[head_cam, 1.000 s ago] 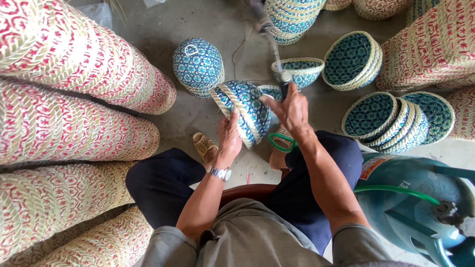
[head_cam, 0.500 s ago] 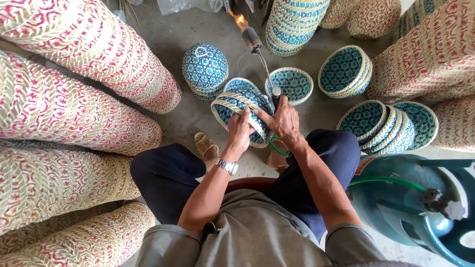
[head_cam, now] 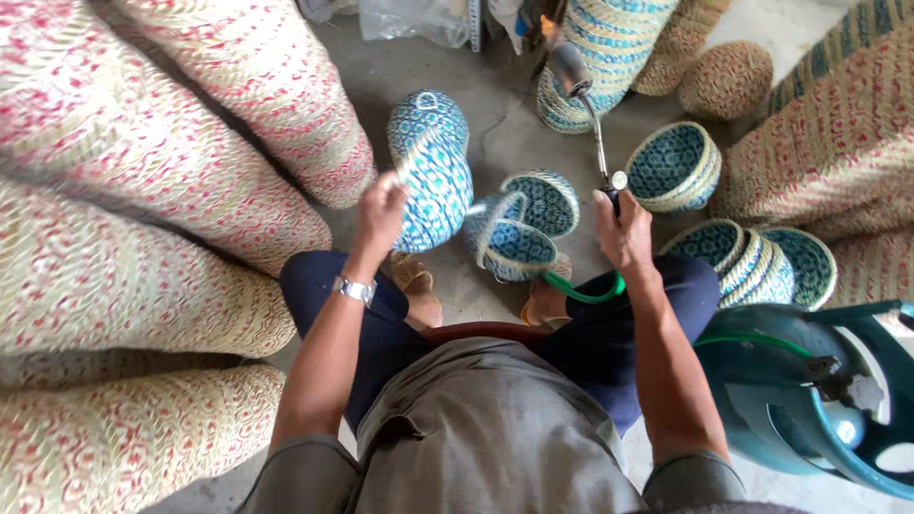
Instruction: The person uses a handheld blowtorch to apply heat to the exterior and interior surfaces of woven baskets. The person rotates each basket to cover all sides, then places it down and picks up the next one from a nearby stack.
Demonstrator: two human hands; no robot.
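In the head view, we see no labels or signs, only a clear plastic bag (head_cam: 405, 17) at the top edge. Our left hand (head_cam: 381, 211) has its grip closed on a blue and white woven basket (head_cam: 433, 186), which is lifted and blurred, above the concrete floor (head_cam: 505, 133). Our right hand (head_cam: 624, 233) has its grip clamped on the handle of a gas torch (head_cam: 583, 100); its nozzle points up, away from us. A green hose (head_cam: 583, 290) runs from it toward the teal gas cylinder (head_cam: 809, 400) at the right. Small blue baskets (head_cam: 519, 238) lie between the hands. Big red-patterned woven rolls (head_cam: 124, 209) crowd the left side.
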